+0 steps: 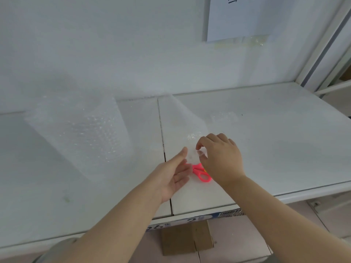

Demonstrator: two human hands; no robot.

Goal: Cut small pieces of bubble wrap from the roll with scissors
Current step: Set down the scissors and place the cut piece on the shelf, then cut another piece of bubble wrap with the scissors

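A roll of clear bubble wrap [79, 133] stands on the white shelf [275, 141] at the left. Its loose sheet [182, 118] runs right and lies flat toward the front. Pink scissors [202, 173] rest on the shelf under the sheet, between my hands. My left hand [172, 177] lies palm up with its fingers spread, touching the sheet's near edge. My right hand [220, 156] hovers over the sheet with thumb and forefinger pinching the sheet just above the scissors. A small cut piece [224, 117] lies further back on the right.
A seam [163, 149] splits the shelf into two panels. A paper sheet [239, 18] hangs on the back wall. A shelf upright [322, 46] rises at the right. Cardboard boxes [188, 240] sit below the front edge.
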